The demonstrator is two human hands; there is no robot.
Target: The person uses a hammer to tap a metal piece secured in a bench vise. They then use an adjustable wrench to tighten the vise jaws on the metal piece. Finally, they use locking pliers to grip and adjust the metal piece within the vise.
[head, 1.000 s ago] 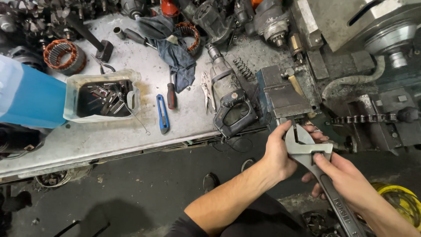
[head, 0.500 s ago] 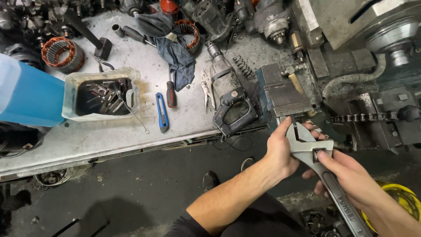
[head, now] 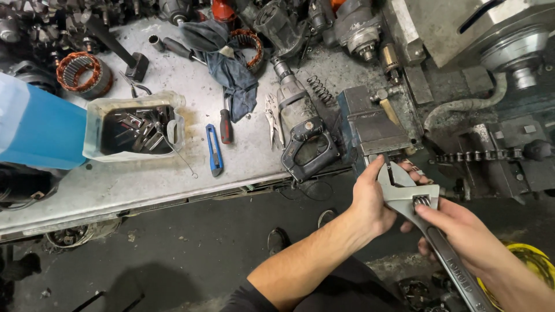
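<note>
Risk: the wrench [head: 425, 222] may slip off the part at the vise [head: 373, 124] if its jaw is set loose. Left hand [head: 370, 199] is closed around the wrench head at the worktop [head: 173, 167] edge. Right hand [head: 462, 231] grips the handle, thumb on the adjuster.

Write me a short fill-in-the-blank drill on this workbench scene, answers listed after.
1. Both hands hold a large adjustable ____.
2. The left hand grips its head, just below the blue ____ on the bench edge.
3. The right hand has its thumb on the adjusting ____.
4. The utility knife on the workbench has a ____ handle.

Answers: wrench; vise; screw; blue
</note>
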